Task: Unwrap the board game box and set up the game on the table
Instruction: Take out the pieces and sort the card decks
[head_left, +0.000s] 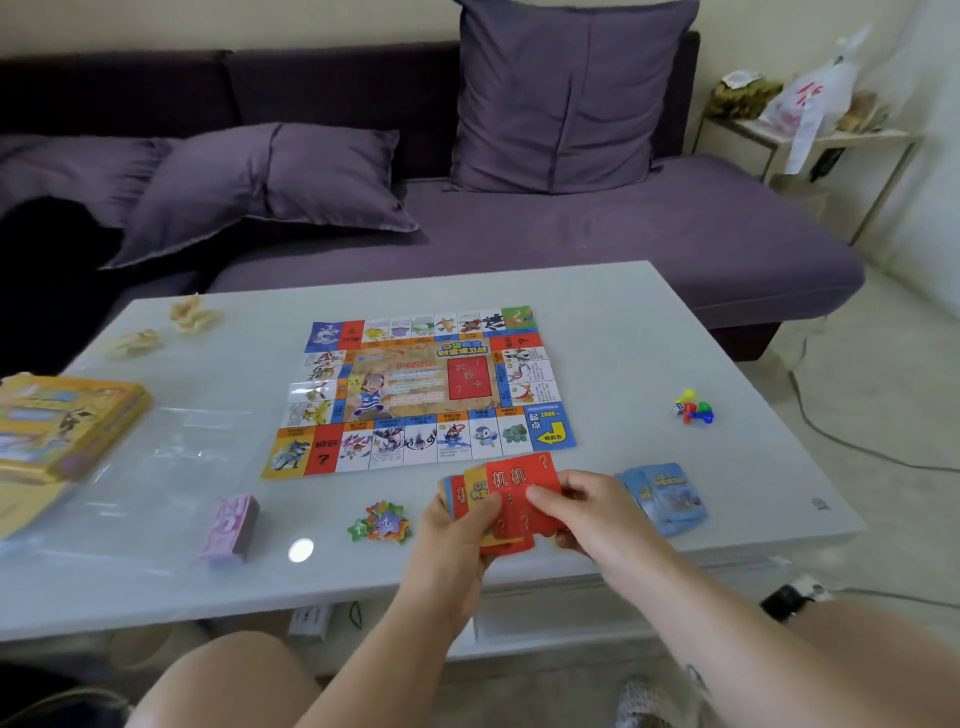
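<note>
The left hand (457, 525) and right hand (587, 512) hold a fanned stack of red question-mark cards (519, 483) above the near edge of the white glass-topped bench (675, 322), the fingers of both hands grasping the cards. The colourful paper game board (421, 389) lies flat at bench centre. The yellow cardboard game box (62, 421) sits at the left edge. A blue card stack (670, 493) lies just right of the hands.
</note>
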